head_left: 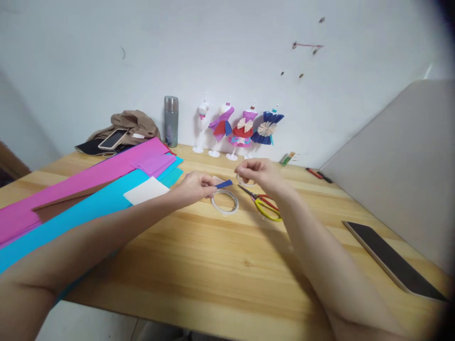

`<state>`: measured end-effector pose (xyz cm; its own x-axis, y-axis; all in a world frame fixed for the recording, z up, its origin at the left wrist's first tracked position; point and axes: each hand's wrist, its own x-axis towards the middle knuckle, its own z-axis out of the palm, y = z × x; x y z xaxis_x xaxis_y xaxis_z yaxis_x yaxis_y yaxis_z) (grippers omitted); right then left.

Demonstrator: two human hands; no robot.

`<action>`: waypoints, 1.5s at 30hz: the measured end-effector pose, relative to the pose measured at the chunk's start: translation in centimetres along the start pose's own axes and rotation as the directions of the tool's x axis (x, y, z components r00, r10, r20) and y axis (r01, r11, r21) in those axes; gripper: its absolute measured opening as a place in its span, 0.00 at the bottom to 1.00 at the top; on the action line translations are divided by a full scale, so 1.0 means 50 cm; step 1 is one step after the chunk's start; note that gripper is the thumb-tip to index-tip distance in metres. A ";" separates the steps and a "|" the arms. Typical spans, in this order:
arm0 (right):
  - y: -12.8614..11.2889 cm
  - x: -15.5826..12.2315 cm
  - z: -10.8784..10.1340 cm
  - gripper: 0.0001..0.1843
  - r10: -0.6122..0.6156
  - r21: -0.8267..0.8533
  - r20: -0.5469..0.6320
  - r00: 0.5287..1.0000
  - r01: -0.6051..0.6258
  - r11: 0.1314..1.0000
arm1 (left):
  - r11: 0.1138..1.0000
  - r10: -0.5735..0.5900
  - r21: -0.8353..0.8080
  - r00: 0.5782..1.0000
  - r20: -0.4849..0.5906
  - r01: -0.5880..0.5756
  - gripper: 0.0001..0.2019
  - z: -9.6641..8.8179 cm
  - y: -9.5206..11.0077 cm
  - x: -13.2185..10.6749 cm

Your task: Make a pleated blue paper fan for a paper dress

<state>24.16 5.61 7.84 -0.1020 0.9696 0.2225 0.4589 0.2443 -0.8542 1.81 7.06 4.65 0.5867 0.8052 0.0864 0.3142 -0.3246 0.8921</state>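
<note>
Wall (142, 52): white, behind the table, marked with brown spots and a thin red line at upper right.
Partition (394, 166): pale, slanting along the right edge.
Table (199, 270): light wood with visible grain, bare across the near middle.
Paper (110, 173): spread over the left side in long pink and bright blue sheets, with a small white piece near the left forearm.
Flat device (391, 255): dark-faced, lying at the right, well apart from both hands.
Cloth (137, 124): brown, heaped at the back left, with a phone (113, 139) just beside.
Mannequins (268, 128): four in a row near the wall, three dressed in purple, red and blue.
Flask (171, 122): grey, upright, left of the mannequins.
Left hand (197, 184): pinching the blue strip by one end.
Right hand (258, 171): fingers curled in near the thumb; cannot tell whether anything is gripped.
Scissors (268, 210): yellow and red handles, just below the right hand.
Tape roll (214, 204): flat, just below the left fingertips.
Blue strip (224, 184): at the left fingertips, pointing toward the right hand, above the tape roll.
</note>
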 end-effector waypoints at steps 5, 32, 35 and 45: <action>0.042 0.000 -0.065 0.13 0.135 -0.462 0.011 0.991 -0.114 0.879 | 0.958 0.094 0.276 0.994 -0.051 -0.077 0.09 0.034 -0.014 -0.047; 0.178 -0.146 -0.114 0.20 0.280 -0.208 -0.197 0.940 -0.319 0.924 | 0.975 0.148 0.191 0.970 -0.192 -0.111 0.08 0.093 -0.043 -0.079; 0.159 -0.153 -0.112 0.31 0.368 0.204 -0.133 0.920 -0.338 0.919 | 0.999 0.007 0.048 0.969 -0.248 0.005 0.09 0.090 -0.044 -0.076; 0.127 -0.176 -0.009 0.30 0.199 0.510 0.262 0.944 -0.311 0.802 | 0.968 -0.105 -0.250 0.948 -0.300 0.028 0.09 0.086 -0.056 -0.067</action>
<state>28.36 -1.36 0.70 -0.2366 0.9680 -0.0831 -0.0508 -0.0978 -0.9939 2.19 3.12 -0.03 0.2992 0.9465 0.1210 0.1344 -0.1673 0.9767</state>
